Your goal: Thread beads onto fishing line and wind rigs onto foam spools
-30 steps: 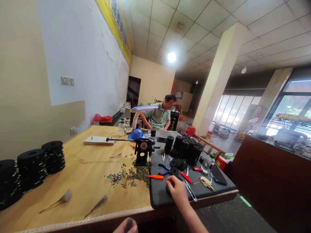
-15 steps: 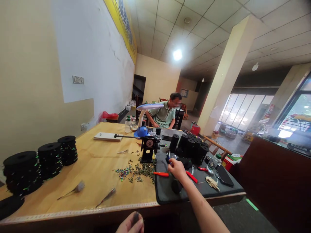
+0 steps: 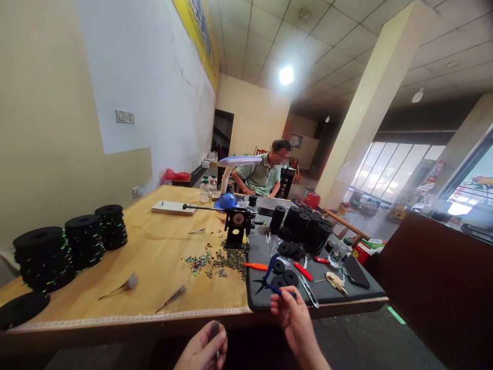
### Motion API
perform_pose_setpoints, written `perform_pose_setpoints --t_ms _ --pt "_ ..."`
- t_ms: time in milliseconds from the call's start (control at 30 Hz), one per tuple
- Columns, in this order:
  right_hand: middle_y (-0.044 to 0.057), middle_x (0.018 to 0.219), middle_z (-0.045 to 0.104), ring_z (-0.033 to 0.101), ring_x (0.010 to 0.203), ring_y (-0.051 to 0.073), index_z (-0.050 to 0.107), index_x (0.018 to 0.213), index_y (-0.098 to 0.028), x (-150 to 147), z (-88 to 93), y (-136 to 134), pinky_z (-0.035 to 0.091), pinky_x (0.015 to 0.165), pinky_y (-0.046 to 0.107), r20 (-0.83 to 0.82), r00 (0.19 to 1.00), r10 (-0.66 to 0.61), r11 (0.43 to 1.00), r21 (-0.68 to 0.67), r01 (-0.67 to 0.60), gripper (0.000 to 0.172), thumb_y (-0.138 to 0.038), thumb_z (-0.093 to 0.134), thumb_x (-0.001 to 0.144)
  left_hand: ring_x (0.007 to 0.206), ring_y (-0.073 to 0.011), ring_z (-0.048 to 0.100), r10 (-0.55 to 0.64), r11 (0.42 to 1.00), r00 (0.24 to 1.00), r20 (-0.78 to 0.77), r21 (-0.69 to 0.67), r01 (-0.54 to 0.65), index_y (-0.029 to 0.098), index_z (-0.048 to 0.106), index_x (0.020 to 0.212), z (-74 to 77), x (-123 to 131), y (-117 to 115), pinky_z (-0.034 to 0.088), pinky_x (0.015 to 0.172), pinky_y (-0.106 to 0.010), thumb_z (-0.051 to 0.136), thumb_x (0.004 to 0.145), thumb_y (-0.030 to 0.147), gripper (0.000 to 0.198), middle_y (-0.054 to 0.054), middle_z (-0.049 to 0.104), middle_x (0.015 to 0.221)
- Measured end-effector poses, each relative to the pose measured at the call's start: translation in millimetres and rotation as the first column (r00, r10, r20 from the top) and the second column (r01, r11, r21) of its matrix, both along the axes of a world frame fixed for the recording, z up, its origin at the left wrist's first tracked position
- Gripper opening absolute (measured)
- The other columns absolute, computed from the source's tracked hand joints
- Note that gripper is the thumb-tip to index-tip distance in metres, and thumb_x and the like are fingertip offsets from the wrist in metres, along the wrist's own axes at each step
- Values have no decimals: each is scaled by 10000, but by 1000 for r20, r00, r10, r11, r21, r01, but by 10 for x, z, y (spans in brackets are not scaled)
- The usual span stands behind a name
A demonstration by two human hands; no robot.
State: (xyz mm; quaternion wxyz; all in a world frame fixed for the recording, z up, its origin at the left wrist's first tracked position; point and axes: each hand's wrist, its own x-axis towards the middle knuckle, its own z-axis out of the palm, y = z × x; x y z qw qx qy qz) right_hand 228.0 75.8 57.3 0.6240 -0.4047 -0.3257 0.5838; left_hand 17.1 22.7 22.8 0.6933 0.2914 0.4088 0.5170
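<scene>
My left hand (image 3: 204,347) is closed at the table's front edge, pinching a small dark object (image 3: 214,329) too small to make out. At the front of the grey mat (image 3: 256,300), my right hand (image 3: 295,318) has its fingers on the blue handle of the pliers (image 3: 271,285), whose jaws point left and stand apart. Black foam discs (image 3: 290,277) lie just beyond the pliers. An orange-handled tool (image 3: 257,266) rests to their left, and silver tweezers (image 3: 309,292) lie to the right of them.
A black winding device (image 3: 235,226) stands mid-table behind scattered small metal parts (image 3: 231,259). Stacks of black spools (image 3: 44,257) are at the left, with more black rolls (image 3: 300,223) on the mat. A blue lamp (image 3: 226,200) and a seated person (image 3: 259,177) are beyond.
My right hand has drawn back from the middle of the mat toward its front edge, and the blue pliers are now at its fingers. My left hand stays closed. The view has shifted slightly.
</scene>
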Motion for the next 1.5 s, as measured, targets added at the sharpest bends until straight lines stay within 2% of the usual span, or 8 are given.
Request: perform_pose_setpoints --t_ms 233,400,500,600,800,967,1267,1500 --pt "68 867 735 694 744 179 533 973 -195 -553 -429 -75 531 685 289 -123 992 -20 996 -92 9 489 -498 740 650 386 -36 403 -13 1000 999 -34 12 14 164 540 675 66 15 -11 193 365 -150 782 531 539 469 41 555 553" --pt "59 726 708 623 497 165 527 1046 -177 -411 -594 -57 446 458 252 324 940 102 989 -139 -60 509 -545 640 714 422 -53 433 17 999 999 -36 -29 -18 174 551 711 92 -39 -61 249 401 -157 797 529 504 449 44 558 565" --pt "33 629 677 624 547 212 581 1063 -213 -201 -468 -91 454 518 296 853 522 29 994 29 -102 356 -427 587 779 433 -60 439 20 999 999 -31 -40 -21 180 553 708 77 -44 -79 269 413 -166 784 542 512 437 44 551 571" --pt "111 963 690 621 906 293 596 1089 -229 -114 -189 -47 471 775 381 969 41 -246 942 248 -224 339 -332 606 766 424 -53 421 14 1000 999 -32 -16 -15 183 543 721 41 -28 -59 248 403 -164 759 571 529 435 46 548 583" --pt "143 1454 344 203 1352 370 616 957 -181 -200 220 407 188 1069 530 884 -285 -370 762 113 -637 414 -459 714 666 415 -45 399 -49 999 997 -54 -1 49 177 516 722 73 -47 -48 207 398 -167 742 606 500 412 54 530 575" --pt "141 1296 512 366 1259 327 602 967 -162 -209 194 659 267 1053 479 909 -273 -315 675 13 -738 382 -432 679 709 440 -47 411 -32 999 997 -71 9 33 171 521 731 134 -77 -80 218 416 -172 708 675 431 326 50 533 599" --pt "107 1014 606 497 1021 258 590 829 -175 -203 -210 648 382 980 439 865 -31 -501 629 339 -699 125 -115 519 745 448 -44 423 -21 1000 998 -57 -9 21 173 505 737 140 -96 -86 240 428 -162 693 694 416 310 52 533 606" --pt "99 989 572 505 990 253 492 781 -200 -158 -54 455 428 894 444 857 164 -489 710 500 -496 82 -121 471 771 436 -46 408 -19 994 982 -188 100 38 174 498 727 78 -97 -61 271 412 -165 636 739 467 324 53 519 596"
